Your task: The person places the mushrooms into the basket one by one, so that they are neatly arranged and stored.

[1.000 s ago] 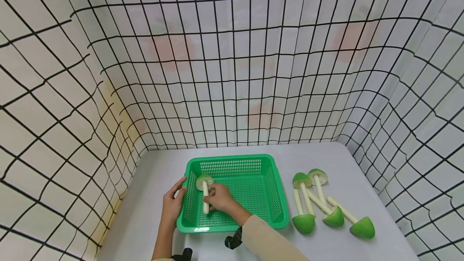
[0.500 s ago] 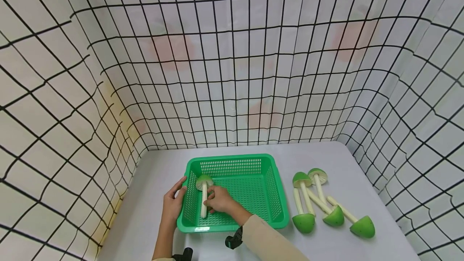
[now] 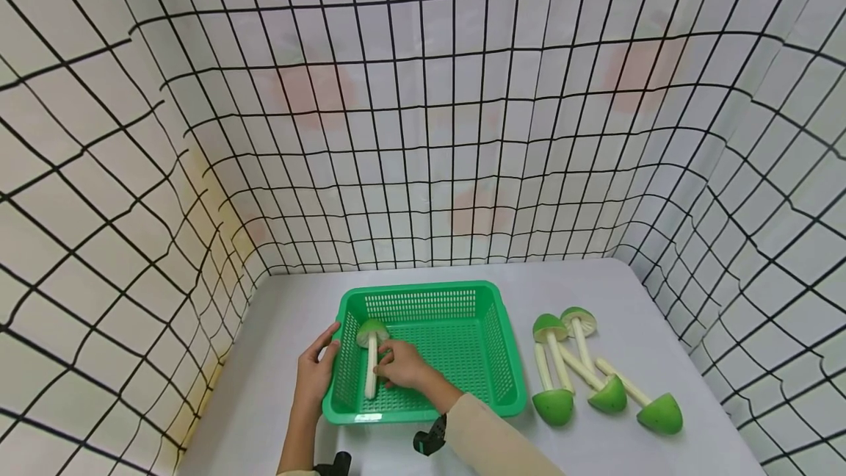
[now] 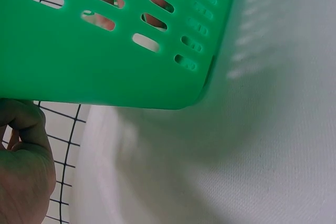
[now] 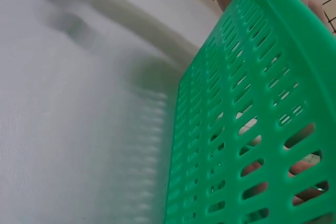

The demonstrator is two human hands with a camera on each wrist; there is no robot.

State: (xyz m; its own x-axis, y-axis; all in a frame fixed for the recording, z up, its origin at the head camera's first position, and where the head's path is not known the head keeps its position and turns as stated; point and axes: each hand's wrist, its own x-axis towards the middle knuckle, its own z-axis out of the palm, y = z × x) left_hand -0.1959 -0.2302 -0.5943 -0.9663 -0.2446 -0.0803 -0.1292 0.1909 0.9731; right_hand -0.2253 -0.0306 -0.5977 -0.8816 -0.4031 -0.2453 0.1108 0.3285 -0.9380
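A toy mushroom [image 3: 371,358] with a green cap and long pale stem lies along the left side inside a green plastic basket [image 3: 424,417], cap toward the back. My right hand [image 3: 403,367] reaches over the front rim into the basket. Its bent fingertips are right beside the stem, the whole stem showing to their left. My left hand [image 3: 316,369] holds the basket's left rim with thumb and fingers. In the left wrist view a bent digit of the left hand [image 4: 26,161] meets the rim. The right wrist view shows mostly the basket's slotted wall [image 5: 252,103].
Several more green-capped mushrooms [image 3: 554,407] lie loosely, some crossing, on the white table [image 3: 284,307] right of the basket. White walls with black grid lines [image 3: 423,131] close in the back and both sides. Black wrist cameras [image 3: 429,438] sit near the basket's front edge.
The mushroom has shifted slightly left and toward the front, its stem laid straighter. My right fingertips have slid off the stem to its right side. The left hand and basket stay put.
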